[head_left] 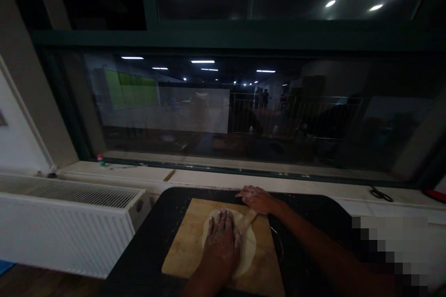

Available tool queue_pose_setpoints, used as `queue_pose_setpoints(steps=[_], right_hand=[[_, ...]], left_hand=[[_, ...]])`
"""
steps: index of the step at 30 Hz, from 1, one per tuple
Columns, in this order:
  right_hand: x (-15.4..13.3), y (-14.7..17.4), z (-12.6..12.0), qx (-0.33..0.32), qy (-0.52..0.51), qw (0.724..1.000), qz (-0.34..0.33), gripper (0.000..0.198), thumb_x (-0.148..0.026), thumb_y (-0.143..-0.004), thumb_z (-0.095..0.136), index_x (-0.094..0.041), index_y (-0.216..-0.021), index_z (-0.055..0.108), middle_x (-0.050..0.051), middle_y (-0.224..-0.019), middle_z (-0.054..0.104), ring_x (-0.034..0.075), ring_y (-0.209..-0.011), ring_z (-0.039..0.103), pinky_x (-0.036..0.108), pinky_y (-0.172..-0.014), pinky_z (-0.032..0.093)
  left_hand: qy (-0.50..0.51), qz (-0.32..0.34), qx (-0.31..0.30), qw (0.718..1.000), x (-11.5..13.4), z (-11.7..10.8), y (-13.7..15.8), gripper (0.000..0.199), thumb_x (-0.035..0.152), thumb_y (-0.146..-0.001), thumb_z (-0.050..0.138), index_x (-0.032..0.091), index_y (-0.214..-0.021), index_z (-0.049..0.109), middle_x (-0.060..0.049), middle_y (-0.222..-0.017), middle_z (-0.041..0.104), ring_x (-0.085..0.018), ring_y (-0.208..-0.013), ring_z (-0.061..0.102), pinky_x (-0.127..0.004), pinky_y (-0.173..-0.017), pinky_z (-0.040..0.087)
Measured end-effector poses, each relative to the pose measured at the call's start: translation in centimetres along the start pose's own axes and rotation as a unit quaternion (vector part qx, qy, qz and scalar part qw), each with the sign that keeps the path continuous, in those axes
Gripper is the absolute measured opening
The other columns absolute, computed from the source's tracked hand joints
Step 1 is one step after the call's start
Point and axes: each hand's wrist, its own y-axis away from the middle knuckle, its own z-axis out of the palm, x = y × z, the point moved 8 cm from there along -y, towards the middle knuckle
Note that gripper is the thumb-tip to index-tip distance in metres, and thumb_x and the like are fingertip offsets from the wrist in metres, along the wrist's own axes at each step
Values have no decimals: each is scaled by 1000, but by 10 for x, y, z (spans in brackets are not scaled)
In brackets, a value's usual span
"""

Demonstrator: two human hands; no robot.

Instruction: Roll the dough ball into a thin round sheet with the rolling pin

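Note:
A thin, round sheet of dough (248, 253) lies on a wooden cutting board (188, 236). My left hand (221, 243) rests on the dough, palm down, its floury fingers stretched out. Slanting across the dough's upper right is a wooden rolling pin (246, 221). Its near end reaches my left thumb; whether they press together I cannot tell. Over the pin's far end, by the board's back edge, is my right hand (257, 198), closed on it with bent fingers pointing left. The grip itself is partly hidden beneath that hand.
Under the board is a dark table (146, 250), against a white windowsill (209, 180). A radiator (69, 222) stands left. Scissors (380, 194) and a red object (435, 195) lie on the sill at right; a small red-and-green container (101, 161) stands at left. A metal handle (279, 243) curves beside the board.

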Motion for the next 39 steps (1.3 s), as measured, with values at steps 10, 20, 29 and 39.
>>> queue_pose_setpoints(steps=[10,20,29,39], right_hand=[[10,81,23,92,-6,993,73,46,-30,-103,29,-18,-137,58,9,-142,56,21,-139,43,47,-116,33],[-35,134,-103,260,-419,859,142,73,-44,-94,-25,-23,-159,4,9,-161,27,20,-142,38,48,-107,41],[-81,150,-146,321,-853,412,-25,70,-74,-92,31,-30,-143,48,5,-156,40,27,-145,32,58,-116,25],[-75,144,-136,331,-870,366,3,63,-74,-92,32,-30,-126,60,5,-137,58,27,-130,49,56,-110,36]], left_hand=[[-23,44,0,999,30,0,19,57,30,-94,42,15,-149,40,-13,-154,41,-35,-140,40,-53,-112,41],[-34,71,-73,994,46,-19,22,78,2,-73,40,18,-149,40,-5,-155,38,-28,-139,43,-46,-111,42],[-98,65,-79,990,46,-13,24,78,-2,-76,35,19,-151,37,-3,-157,35,-24,-141,41,-44,-112,41],[-75,63,-74,992,47,-19,24,74,4,-78,39,21,-150,38,-2,-156,38,-23,-141,41,-41,-113,39]])
